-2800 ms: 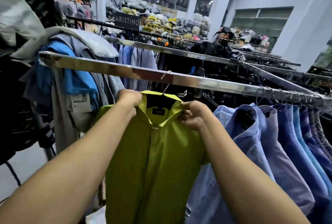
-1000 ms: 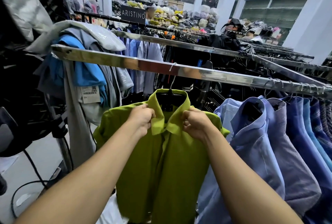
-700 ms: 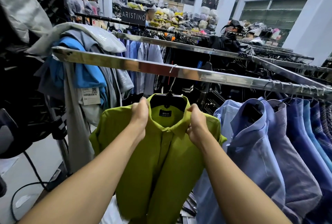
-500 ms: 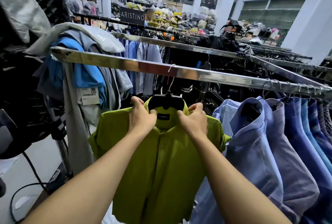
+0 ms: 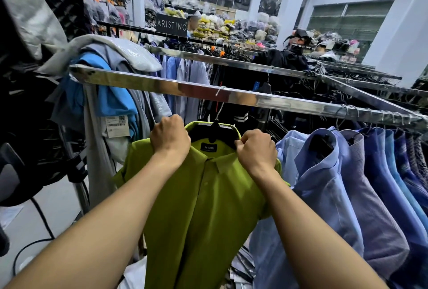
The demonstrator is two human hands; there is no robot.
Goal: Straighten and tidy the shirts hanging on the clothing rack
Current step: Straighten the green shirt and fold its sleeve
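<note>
At the far left, a heap of grey and blue garments (image 5: 104, 56) lay draped over the end of the chrome rail (image 5: 254, 100), with a barcode tag (image 5: 117, 126) hanging below it. Next along, our left hand (image 5: 170, 136) had its fingers curled over the left side of the collar of the lime-green shirt (image 5: 203, 207), at the shoulder of the black hanger (image 5: 215, 131). The shirt hung from the rail by the hanger's wire hook, facing us, between the heap and the blue shirts (image 5: 324, 172). Our right hand (image 5: 256, 149) was clenched on the right side of the collar, pinching the cloth beside the hanger. Further right, the blue shirts hung packed together, the nearest one just beside the green sleeve.

We judged the shirt light and soft: it would fold and slip wherever pulled, and only the collar offered some stiffness. Hold should be taken at the collar and shoulder seams, over the hanger arms, with even tension on both sides. A one-sided pull would likely swing the hook or slide the shirt off the hanger.
</note>
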